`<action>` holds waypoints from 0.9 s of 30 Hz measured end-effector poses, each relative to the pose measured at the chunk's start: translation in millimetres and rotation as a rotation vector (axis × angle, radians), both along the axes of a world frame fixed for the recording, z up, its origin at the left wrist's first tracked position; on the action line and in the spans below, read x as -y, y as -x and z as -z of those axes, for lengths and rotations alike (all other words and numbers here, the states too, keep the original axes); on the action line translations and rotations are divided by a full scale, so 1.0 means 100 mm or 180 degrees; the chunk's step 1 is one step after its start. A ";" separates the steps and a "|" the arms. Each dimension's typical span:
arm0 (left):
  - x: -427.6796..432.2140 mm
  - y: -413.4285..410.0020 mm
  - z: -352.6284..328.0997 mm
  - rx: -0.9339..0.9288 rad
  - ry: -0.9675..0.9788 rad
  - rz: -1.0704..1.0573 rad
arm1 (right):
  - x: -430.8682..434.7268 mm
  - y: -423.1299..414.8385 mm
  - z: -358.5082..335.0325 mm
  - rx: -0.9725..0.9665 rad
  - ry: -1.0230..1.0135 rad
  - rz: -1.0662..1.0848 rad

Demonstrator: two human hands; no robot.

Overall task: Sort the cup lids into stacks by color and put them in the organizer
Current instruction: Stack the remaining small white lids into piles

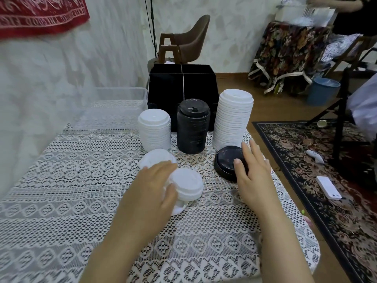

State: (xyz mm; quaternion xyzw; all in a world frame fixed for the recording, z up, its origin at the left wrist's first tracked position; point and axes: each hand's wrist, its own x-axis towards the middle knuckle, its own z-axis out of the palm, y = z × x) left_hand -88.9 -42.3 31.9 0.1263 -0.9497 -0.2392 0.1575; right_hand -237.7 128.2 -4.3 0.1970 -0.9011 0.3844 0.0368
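The white lids (186,186) sit in left fingers (161,170), black lids (225,160) under right fingers (247,154).

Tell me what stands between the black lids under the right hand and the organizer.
Three stacks do: the tall white stack right behind the black lids, with the black stack and short white stack beside it, line up in front of the organizer. The right hand rests on the lids.

1. Back wall (106,50): white, textured; red cloth (40,15) hung top-left.
2. Floor (232,84): wood, w/ dark floral rug (330,180) at right.
3. Brown chair (189,41) by wall; side table (285,54) w/ floral cloth far right, blue bin (323,90) beside it.
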 end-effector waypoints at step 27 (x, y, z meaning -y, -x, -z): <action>0.24 -0.62 0.45 0.0458 0.0280 -0.0175 | 0.51 -0.58 0.03 0.0420 -0.0780 -0.0778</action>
